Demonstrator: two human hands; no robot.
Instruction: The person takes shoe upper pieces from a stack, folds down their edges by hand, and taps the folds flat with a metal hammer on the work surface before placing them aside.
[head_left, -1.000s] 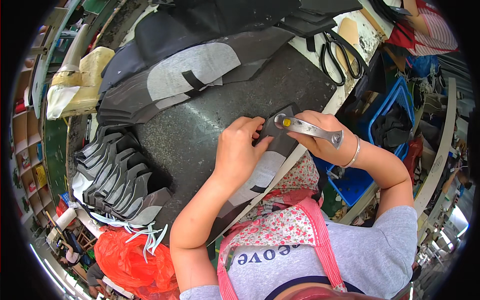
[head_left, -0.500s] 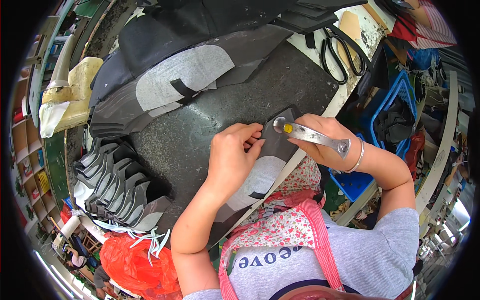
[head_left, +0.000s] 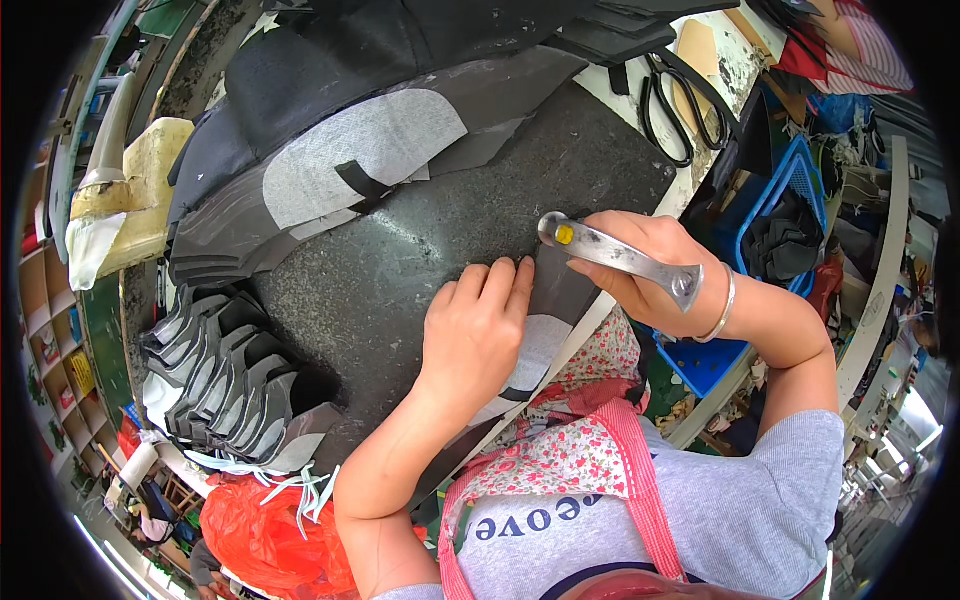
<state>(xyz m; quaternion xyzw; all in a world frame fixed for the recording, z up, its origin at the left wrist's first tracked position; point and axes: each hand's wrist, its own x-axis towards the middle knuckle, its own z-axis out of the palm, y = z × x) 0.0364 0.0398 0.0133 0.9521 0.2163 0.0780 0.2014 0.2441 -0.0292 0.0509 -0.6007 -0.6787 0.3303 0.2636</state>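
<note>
My right hand (head_left: 660, 245) grips a metal hammer (head_left: 618, 254) with a yellow spot near its round face. The hammer's head is above the far end of a dark sheet piece (head_left: 562, 300), by the right edge of the work slab (head_left: 440, 225). My left hand (head_left: 472, 330) lies palm down on that piece, fingers stretched out side by side, and covers part of it. A pale grey patch (head_left: 540, 345) with a small black strip shows on the piece beside the left hand. Whether the hammer touches the piece I cannot tell.
Dark pieces with a grey patch (head_left: 365, 150) are layered across the back. Overlapping cut pieces (head_left: 225, 375) line the left side. Black-handled scissors (head_left: 668, 115) lie at the far right, a blue basket (head_left: 745, 235) beyond. A red plastic bag (head_left: 270, 535) sits at lower left.
My left hand has gone from a pinch at the piece's edge to lying flat on it. The hammer has shifted slightly left and away from me.
</note>
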